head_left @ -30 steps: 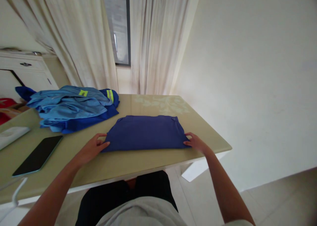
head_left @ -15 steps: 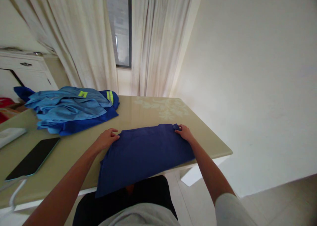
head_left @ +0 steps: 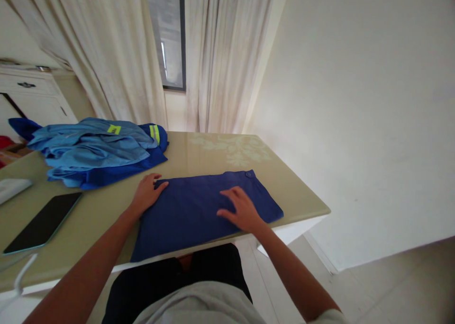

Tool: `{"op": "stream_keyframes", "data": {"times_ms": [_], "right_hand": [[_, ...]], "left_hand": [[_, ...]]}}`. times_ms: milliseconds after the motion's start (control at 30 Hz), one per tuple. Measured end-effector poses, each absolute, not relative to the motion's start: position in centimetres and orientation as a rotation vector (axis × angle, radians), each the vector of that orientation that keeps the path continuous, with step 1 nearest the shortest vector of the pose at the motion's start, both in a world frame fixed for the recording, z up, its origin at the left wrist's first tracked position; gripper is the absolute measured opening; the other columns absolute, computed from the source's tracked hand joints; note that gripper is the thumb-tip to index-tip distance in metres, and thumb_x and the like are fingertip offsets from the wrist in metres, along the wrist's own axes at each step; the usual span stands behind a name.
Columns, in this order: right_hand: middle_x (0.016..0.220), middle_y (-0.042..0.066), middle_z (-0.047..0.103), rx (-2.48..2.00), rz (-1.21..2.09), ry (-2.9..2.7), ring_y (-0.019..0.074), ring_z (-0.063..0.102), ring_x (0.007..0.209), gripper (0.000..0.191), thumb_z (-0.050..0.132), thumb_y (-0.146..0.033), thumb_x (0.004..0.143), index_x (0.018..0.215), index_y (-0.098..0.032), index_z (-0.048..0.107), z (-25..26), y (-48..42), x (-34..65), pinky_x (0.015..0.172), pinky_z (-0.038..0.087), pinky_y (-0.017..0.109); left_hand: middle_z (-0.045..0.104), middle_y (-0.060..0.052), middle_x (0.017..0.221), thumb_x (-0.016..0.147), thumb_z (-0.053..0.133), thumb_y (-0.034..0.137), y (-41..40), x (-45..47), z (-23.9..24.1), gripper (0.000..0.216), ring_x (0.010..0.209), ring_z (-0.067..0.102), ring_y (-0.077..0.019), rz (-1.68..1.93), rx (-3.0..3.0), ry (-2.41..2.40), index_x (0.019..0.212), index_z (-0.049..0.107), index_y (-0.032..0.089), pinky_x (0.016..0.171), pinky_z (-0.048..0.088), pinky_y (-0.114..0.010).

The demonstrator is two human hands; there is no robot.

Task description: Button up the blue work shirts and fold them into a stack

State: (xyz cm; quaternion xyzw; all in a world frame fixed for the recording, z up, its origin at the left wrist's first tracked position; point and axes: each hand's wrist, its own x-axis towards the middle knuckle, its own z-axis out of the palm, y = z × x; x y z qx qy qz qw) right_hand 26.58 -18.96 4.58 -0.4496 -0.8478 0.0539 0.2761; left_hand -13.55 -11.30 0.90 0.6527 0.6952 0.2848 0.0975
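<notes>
A dark blue folded garment (head_left: pixel 192 210) lies flat on the beige table (head_left: pixel 106 220), reaching the table's near edge. My left hand (head_left: pixel 146 193) rests on the garment's far left corner with fingers loosely laid on the cloth. My right hand (head_left: pixel 241 209) lies flat and open on the middle right of the garment, fingers spread. A small button tab (head_left: pixel 249 174) shows at the garment's far right corner.
A pile of light blue and dark blue work clothes with yellow reflective strips (head_left: pixel 95 148) sits at the table's back left. A black phone (head_left: pixel 40 222) lies at the left, with a white cable (head_left: pixel 21 276) near the front edge. Curtains (head_left: pixel 220 54) and a window stand behind.
The garment was unfolded toward me and now lies longer across the table. My right hand moved from the far right corner onto the cloth's middle, palm down.
</notes>
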Motion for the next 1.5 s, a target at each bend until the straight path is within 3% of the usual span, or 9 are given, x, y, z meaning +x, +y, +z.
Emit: {"op": "stream_keyframes", "data": {"times_ms": [67, 200, 333, 533, 700, 833, 1233, 1400, 1500], "right_hand": [[0.142, 0.009, 0.057, -1.042, 0.189, -2.56, 0.028, 0.052, 0.126, 0.071, 0.067, -0.071, 0.088, 0.147, -0.033, 0.055, 4.0, -21.4, 24.1, 0.109, 0.042, 0.044], [0.139, 0.005, 0.063, -0.997, 0.145, -2.748, 0.0238, 0.054, 0.123, 0.043, 0.049, -0.055, 0.105, 0.139, -0.034, 0.063, 2.6, -21.9, 22.9, 0.104, 0.042, 0.039], [0.135, 0.003, 0.067, -1.033, 0.131, -2.816, 0.0232, 0.057, 0.12, 0.034, 0.047, -0.039, 0.108, 0.134, -0.037, 0.068, 3.1, -18.5, 26.8, 0.102, 0.041, 0.04], [0.142, 0.008, 0.06, -1.817, -0.007, -2.284, 0.0278, 0.05, 0.13, 0.046, 0.044, -0.008, 0.091, 0.117, -0.027, 0.078, 5.6, -13.0, 37.8, 0.111, 0.035, 0.048], [0.141, 0.011, 0.061, -1.797, -0.009, -2.093, 0.0257, 0.054, 0.13, 0.04, 0.046, -0.032, 0.101, 0.133, -0.023, 0.068, 3.7, -12.5, 38.6, 0.115, 0.038, 0.041], [0.158, 0.014, 0.047, -1.987, 0.077, -2.152, 0.0351, 0.044, 0.145, 0.057, 0.049, -0.055, 0.101, 0.15, -0.026, 0.055, 1.1, -11.6, 35.3, 0.117, 0.035, 0.053], [0.16, 0.015, 0.045, -2.026, -0.097, -2.01, 0.0336, 0.04, 0.149, 0.048, 0.048, -0.038, 0.1, 0.144, -0.022, 0.06, 1.4, 2.4, 33.8, 0.122, 0.024, 0.06], [0.153, 0.013, 0.053, -1.538, 0.123, -2.339, 0.0269, 0.049, 0.142, 0.049, 0.043, -0.039, 0.103, 0.145, -0.021, 0.059, -1.1, 0.8, 26.6, 0.121, 0.034, 0.046], [0.153, 0.011, 0.054, -1.36, 0.224, -2.446, 0.0246, 0.05, 0.142, 0.048, 0.042, -0.039, 0.104, 0.145, -0.022, 0.059, -1.6, -0.4, 25.0, 0.121, 0.035, 0.043]], "left_hand": [[0.065, -0.019, 0.125, 0.09, 0.044, 0.059, -11.7, -13.3, 0.4, 0.059, 0.105, 0.066, -0.0293, 0.905, 1.917, 2.041, 0.12, 0.064, 0.012, 0.107, 0.047, -0.044], [0.066, -0.017, 0.123, 0.093, 0.039, 0.055, -12.7, -13.5, 0.4, 0.054, 0.095, 0.068, -0.0262, 1.048, 1.734, 2.051, 0.115, 0.066, 0.014, 0.099, 0.054, -0.042], [0.069, -0.014, 0.119, 0.095, 0.038, 0.051, -13.1, -14.1, 0.6, 0.047, 0.101, 0.067, -0.0264, 1.17, 1.599, 2.059, 0.111, 0.066, 0.017, 0.099, 0.054, -0.042], [0.069, -0.013, 0.114, 0.09, 0.039, 0.055, -12.5, -14.1, -0.3, 0.049, 0.091, 0.068, -0.0245, 1.075, 1.662, 2.022, 0.109, 0.065, 0.017, 0.089, 0.055, -0.038], [0.068, -0.014, 0.111, 0.09, 0.038, 0.054, -12.3, -13.8, -0.6, 0.051, 0.09, 0.068, -0.0249, 0.99, 1.77, 1.995, 0.109, 0.065, 0.016, 0.089, 0.054, -0.039], [0.068, -0.013, 0.109, 0.09, 0.037, 0.053, -12.4, -13.6, -0.7, 0.049, 0.091, 0.068, -0.0259, 0.944, 1.812, 2.016, 0.107, 0.066, 0.017, 0.091, 0.053, -0.041], [0.069, -0.011, 0.11, 0.094, 0.038, 0.044, -13.1, -13.1, -1.1, 0.037, 0.095, 0.068, -0.0252, 0.918, 1.87, 2.028, 0.105, 0.064, 0.021, 0.095, 0.053, -0.041], [0.07, -0.012, 0.106, 0.093, 0.046, 0.035, -11.3, -13.8, 1.3, 0.026, 0.097, 0.068, -0.0292, 0.656, 2.035, 2.121, 0.098, 0.069, 0.024, 0.086, 0.054, -0.042], [0.068, -0.014, 0.121, 0.092, 0.051, 0.029, -8.2, -16.9, 3.9, 0.028, 0.118, 0.061, -0.0335, 0.714, 2.081, 2.204, 0.111, 0.07, 0.023, 0.102, 0.049, -0.046]]}}
